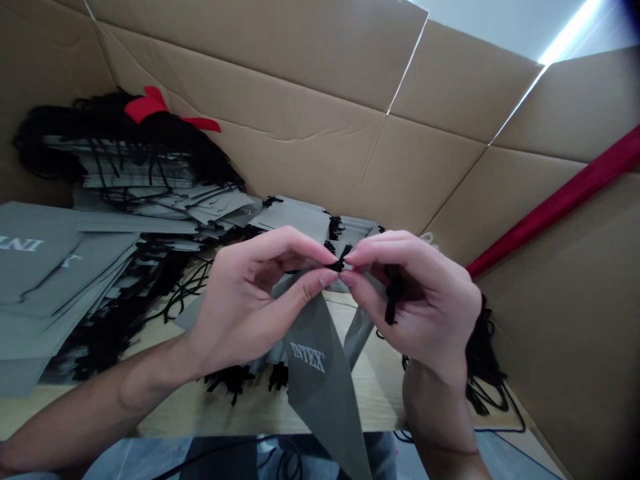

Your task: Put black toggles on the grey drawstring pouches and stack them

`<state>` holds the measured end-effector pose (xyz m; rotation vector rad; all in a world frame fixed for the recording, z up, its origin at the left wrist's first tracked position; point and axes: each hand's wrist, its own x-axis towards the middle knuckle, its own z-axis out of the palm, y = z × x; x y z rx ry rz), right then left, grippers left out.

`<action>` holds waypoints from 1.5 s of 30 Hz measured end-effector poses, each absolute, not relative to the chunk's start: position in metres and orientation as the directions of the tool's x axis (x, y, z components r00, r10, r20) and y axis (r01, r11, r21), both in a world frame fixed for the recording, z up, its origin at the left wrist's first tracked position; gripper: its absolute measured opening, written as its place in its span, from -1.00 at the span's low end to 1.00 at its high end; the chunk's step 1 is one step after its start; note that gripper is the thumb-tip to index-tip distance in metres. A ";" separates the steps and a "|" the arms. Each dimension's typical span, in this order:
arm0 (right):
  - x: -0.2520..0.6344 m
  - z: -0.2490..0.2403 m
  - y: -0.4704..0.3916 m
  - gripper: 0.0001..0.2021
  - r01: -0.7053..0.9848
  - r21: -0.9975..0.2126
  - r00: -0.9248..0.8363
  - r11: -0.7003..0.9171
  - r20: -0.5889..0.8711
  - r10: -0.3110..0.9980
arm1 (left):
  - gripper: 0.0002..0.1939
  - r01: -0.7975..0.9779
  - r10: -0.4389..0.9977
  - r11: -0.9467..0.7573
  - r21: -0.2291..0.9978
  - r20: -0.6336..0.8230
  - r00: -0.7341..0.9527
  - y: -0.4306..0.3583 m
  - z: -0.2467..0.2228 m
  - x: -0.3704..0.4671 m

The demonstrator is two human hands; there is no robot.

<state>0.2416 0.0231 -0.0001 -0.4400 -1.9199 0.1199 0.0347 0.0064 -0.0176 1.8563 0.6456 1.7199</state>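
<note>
My left hand [265,293] and my right hand [415,287] meet in the middle of the head view. Thumb and forefinger of each pinch a short black cord [345,252], the fingertips nearly touching. Below them hangs a flat grey piece [320,380] printed with white INTEX lettering, its lower end past the table's front edge. A second grey flap [359,333] shows behind it to the right. Another black cord end [393,303] pokes out from under my right hand's curled fingers. Whether the cord is knotted at the pinch is hidden by the fingertips.
Grey printed pieces [45,280] with black cords lie stacked at left. Behind them is a pile of black cords [200,153] with a red strip [147,105]. More black cords [485,353] lie right. Cardboard walls [300,87] enclose the wooden table [170,413]; a dark red band [555,200] slants across.
</note>
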 end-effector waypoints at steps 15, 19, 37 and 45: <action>0.246 0.004 0.015 -0.80 0.396 -0.295 -0.395 0.869 0.800 0.451 | -0.78 0.436 0.251 -0.898 0.059 0.882 0.399 0.011 -0.017 0.009; 0.245 0.003 0.016 -0.79 0.352 -0.314 -0.437 0.882 0.778 0.451 | -0.80 0.487 0.256 -0.874 -0.006 0.845 0.470 0.009 -0.019 0.006; 0.239 -0.003 0.019 -0.68 0.155 -0.369 -0.366 0.916 0.840 0.400 | -0.76 0.072 0.668 -0.740 0.668 0.718 0.195 0.005 -0.009 0.021; 0.243 -0.004 0.027 -0.74 0.122 -0.433 -0.374 0.893 0.814 0.445 | -0.80 0.033 0.654 -0.746 0.665 0.723 0.221 0.011 -0.009 0.021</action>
